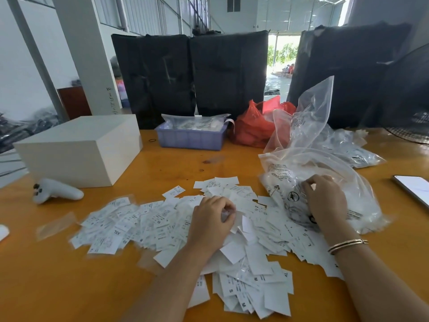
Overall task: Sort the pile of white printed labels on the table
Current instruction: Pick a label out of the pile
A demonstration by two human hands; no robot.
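The pile of labels (185, 228) is spread loose across the orange table (69, 287), from approx. 9 o'clock to 4 o'clock around the hands, w/ size marks (S, M, L, XL, XXL) seen mixed together; no separate sorted stacks are visible yet, so sorting is judged barely begun. The left hand (212, 219) is curled over the pile's middle, and a few labels appear pinched under its fingers, though exactly how many can't be told. The right hand (325, 201) is set at 2 o'clock of the left, fingers bent and gripping the crumpled clear plastic bag (320, 159) that lies touching the pile's right edge. Risks, as judged: labels are thin and overlapped, so two could be lifted as one and a wrong size misfiled; some lie face down, so sizes may be misread; the bag, if dragged, could sweep labels along or off the near edge; a draught from the open doorway at 12 o'clock could scatter them. Counts: labels too many to count, well over a hundred est.; clear bags at least two, more can't be told; one white box (79, 152) at 10 o'clock; one blue crate (191, 138) at 12; one red bag (255, 126); one white controller (56, 190); one phone (415, 187) at 3 o'clock; one bracelet (347, 245) on the right wrist.
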